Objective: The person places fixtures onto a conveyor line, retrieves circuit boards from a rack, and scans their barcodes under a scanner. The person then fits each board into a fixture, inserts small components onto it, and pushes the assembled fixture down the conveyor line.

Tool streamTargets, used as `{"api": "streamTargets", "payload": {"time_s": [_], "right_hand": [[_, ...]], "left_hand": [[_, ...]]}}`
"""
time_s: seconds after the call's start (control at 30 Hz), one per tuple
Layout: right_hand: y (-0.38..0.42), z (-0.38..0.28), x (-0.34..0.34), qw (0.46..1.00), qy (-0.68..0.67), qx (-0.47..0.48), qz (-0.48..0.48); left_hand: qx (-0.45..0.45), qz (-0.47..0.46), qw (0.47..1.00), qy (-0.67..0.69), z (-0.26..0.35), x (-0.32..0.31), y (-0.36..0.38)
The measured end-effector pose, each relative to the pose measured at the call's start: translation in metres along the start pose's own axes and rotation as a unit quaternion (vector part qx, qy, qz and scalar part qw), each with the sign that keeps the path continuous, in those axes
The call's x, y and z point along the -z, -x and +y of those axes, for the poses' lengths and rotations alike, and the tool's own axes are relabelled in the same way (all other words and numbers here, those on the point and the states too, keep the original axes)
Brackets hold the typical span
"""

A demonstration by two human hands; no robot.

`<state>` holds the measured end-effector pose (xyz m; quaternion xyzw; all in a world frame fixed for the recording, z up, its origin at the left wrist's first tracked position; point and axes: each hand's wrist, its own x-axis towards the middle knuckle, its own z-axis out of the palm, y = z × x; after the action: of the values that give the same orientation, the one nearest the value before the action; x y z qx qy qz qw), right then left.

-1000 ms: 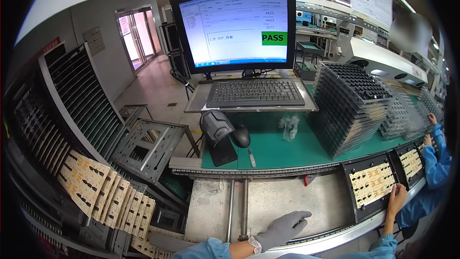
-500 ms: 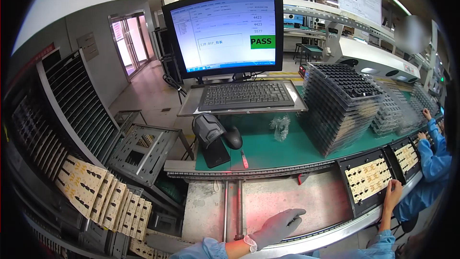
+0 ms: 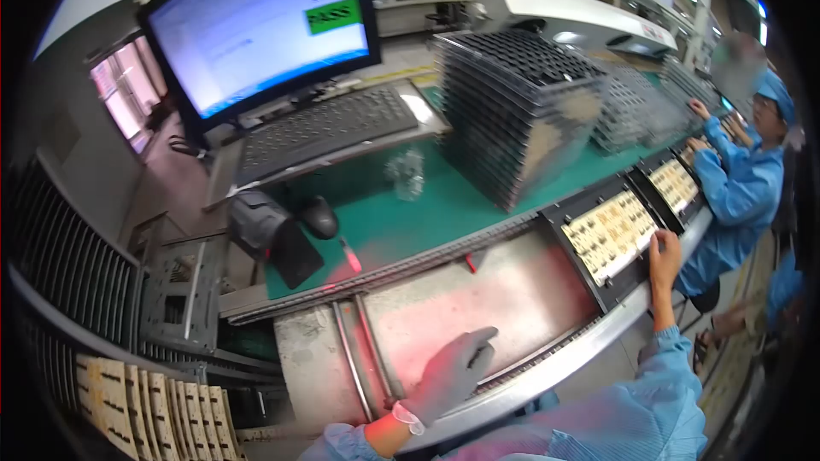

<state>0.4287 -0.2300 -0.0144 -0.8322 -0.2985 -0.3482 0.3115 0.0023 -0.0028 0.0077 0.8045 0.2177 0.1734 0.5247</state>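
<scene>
My left hand (image 3: pixel 453 371), in a grey glove, hovers above the conveyor's front rail (image 3: pixel 512 388). Its fingers are stretched out and it holds nothing. My bare right hand (image 3: pixel 664 263) has its fingers drawn together at the right edge of a cream circuit board panel (image 3: pixel 608 237). Whatever lies between those fingertips is hidden. This panel, dotted with dark parts, sits in a black carrier (image 3: pixel 608 292) on the conveyor. Behind it, another cream panel (image 3: pixel 673 186) lies in a second carrier, close to a co-worker in blue (image 3: pixel 739 175).
Stacked clear trays of black parts (image 3: pixel 512 119) stand on the green bench (image 3: pixel 384 235). A monitor (image 3: pixel 265 34) reading PASS, a keyboard (image 3: pixel 329 132), a scanner (image 3: pixel 260 222), a mouse (image 3: pixel 319 218) and a crumpled plastic bag (image 3: pixel 406 175) are nearby. Several upright panels (image 3: pixel 154 410) fill a rack at lower left.
The view has swung right, so the monitor and bench sit further left and more of the co-worker shows. My right hand stays at the panel's edge; my left remains outstretched over the conveyor.
</scene>
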Motion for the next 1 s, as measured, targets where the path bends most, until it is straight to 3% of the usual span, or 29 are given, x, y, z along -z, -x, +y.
{"api": "streamTargets", "payload": {"time_s": [0.2, 0.27, 0.33, 0.37, 0.4, 0.43, 0.47, 0.5, 0.53, 0.57, 0.6, 0.63, 0.7, 0.77, 0.8, 0.83, 0.9, 0.97, 1.0], "right_hand": [[0.002, -0.022, 0.019, 0.999, -0.021, -0.007, 0.049], [0.007, -0.028, 0.023, 0.988, -0.109, -0.045, 0.094], [0.028, -0.062, 0.029, 0.960, -0.227, -0.141, 0.086], [0.045, -0.083, 0.035, 0.965, -0.234, -0.107, 0.039], [0.066, -0.127, 0.039, 0.939, -0.324, -0.108, 0.031], [0.095, -0.159, 0.047, 0.891, -0.443, -0.089, -0.054], [0.110, -0.196, 0.059, 0.871, -0.473, 0.054, -0.122], [0.130, -0.231, 0.070, 0.831, -0.511, 0.140, -0.172], [0.148, -0.263, 0.074, 0.729, -0.590, 0.174, -0.300], [0.148, -0.289, 0.082, 0.672, -0.551, 0.284, -0.405], [0.140, -0.323, 0.095, 0.614, -0.546, 0.392, -0.415], [0.140, -0.329, 0.090, 0.554, -0.572, 0.421, -0.434], [0.143, -0.328, 0.075, 0.499, -0.610, 0.373, -0.489], [0.143, -0.347, 0.081, 0.481, -0.623, 0.314, -0.531], [0.146, -0.351, 0.078, 0.474, -0.626, 0.307, -0.537], [0.149, -0.360, 0.080, 0.464, -0.630, 0.314, -0.538], [0.152, -0.376, 0.085, 0.454, -0.624, 0.370, -0.518], [0.148, -0.394, 0.100, 0.443, -0.596, 0.436, -0.508], [0.151, -0.396, 0.101, 0.431, -0.586, 0.444, -0.524]], "left_hand": [[0.019, -0.012, 1.000, 0.019, -0.005, -0.004, 0.005], [0.010, 0.013, 1.000, -0.025, 0.004, 0.000, 0.004], [0.014, 0.041, 0.999, -0.020, 0.008, 0.002, 0.010], [0.014, 0.076, 0.997, -0.009, 0.011, 0.005, 0.013], [-0.063, 0.107, 0.991, -0.040, 0.023, 0.015, 0.025], [-0.039, 0.176, 0.983, -0.044, 0.031, 0.023, 0.040], [-0.098, 0.198, 0.972, -0.075, 0.038, 0.030, 0.060], [-0.143, 0.220, 0.958, -0.115, 0.043, 0.035, 0.086], [-0.117, 0.269, 0.945, -0.145, 0.043, 0.041, 0.115], [-0.093, 0.333, 0.916, -0.203, 0.044, 0.043, 0.145], [-0.066, 0.400, 0.873, -0.272, 0.047, 0.050, 0.178], [-0.036, 0.448, 0.825, -0.342, 0.054, 0.056, 0.214], [0.035, 0.556, 0.711, -0.429, 0.084, 0.066, 0.289], [0.127, 0.651, 0.532, -0.526, 0.095, 0.077, 0.378], [0.103, 0.724, 0.479, -0.486, 0.107, 0.087, 0.412], [0.174, 0.740, 0.400, -0.512, 0.121, 0.098, 0.447], [0.331, 0.653, 0.225, -0.643, 0.129, 0.113, 0.525], [0.527, 0.628, 0.150, -0.552, 0.107, 0.109, 0.610], [0.580, 0.672, 0.207, -0.412, 0.091, 0.101, 0.651]]}}
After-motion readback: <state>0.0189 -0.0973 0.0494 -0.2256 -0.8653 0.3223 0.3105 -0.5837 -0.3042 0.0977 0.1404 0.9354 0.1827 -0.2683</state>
